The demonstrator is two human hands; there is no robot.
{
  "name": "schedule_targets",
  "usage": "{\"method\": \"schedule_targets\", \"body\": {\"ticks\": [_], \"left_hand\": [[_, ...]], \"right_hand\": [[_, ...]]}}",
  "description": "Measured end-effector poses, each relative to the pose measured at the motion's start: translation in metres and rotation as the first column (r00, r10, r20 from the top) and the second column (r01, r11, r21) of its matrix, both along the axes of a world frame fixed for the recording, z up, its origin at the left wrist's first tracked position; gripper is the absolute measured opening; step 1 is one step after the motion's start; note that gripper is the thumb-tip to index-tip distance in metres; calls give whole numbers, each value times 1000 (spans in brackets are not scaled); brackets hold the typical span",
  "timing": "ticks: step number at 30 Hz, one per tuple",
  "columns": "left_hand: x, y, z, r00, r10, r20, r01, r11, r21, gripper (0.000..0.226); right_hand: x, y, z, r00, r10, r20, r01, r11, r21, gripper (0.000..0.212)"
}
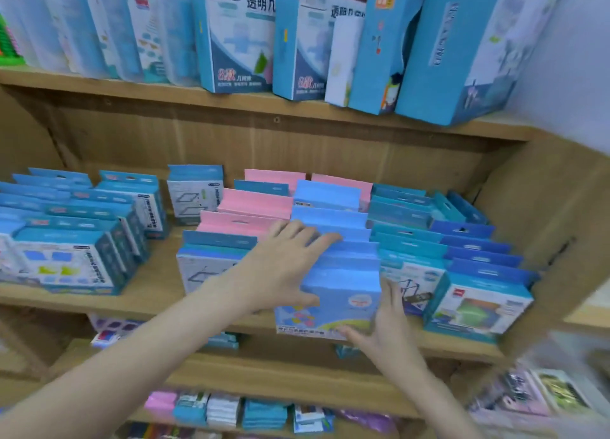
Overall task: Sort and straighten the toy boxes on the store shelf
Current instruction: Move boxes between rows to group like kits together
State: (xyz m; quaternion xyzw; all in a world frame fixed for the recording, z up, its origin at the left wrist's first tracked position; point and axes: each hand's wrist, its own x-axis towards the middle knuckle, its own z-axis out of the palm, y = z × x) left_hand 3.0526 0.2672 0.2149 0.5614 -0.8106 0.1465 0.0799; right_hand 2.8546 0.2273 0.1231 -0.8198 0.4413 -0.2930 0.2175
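The row of light-blue boxes (336,240) stands on the middle shelf (158,283), just right of centre, running back towards the 12 o'clock wall. Its front box (333,303) overhangs the shelf lip a little (the lower edge seems past the wood). The row is flanked by the left hand (284,267), laid over the tops at 10 o'clock with fingers spread wide and straight, and by the right hand (384,326), pressed flat against the front box's side at 4 o'clock, fingers straight, nothing gripped.

A tip forward off the shelf is judged the main risk if the row is squeezed unevenly. The pink boxes (244,214) at 11 o'clock and the teal boxes (406,240) at 2 o'clock stand touching the row, so they could be dragged askew by a sideways shove.
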Motion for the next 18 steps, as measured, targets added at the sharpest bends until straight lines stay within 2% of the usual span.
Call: {"method": "schedule_targets", "body": {"ticks": [3, 7, 11, 18], "left_hand": [[3, -12, -31, 998, 52, 30, -48, 992, -116, 87], [7, -16, -36, 993, 77, 91, -64, 988, -138, 96], [18, -9, -40, 986, 150, 80, -136, 979, -152, 95], [20, 0, -53, 982, 174, 79, -155, 966, -205, 94]], "right_hand": [[14, 0, -19, 995, -83, 56, 85, 996, -25, 97], [26, -5, -17, 985, -170, 15, 171, 984, -49, 98], [27, -4, -15, 986, -169, 12, 169, 985, -36, 102], [8, -3, 1, 991, -128, 35, 130, 988, -77, 103]]}}
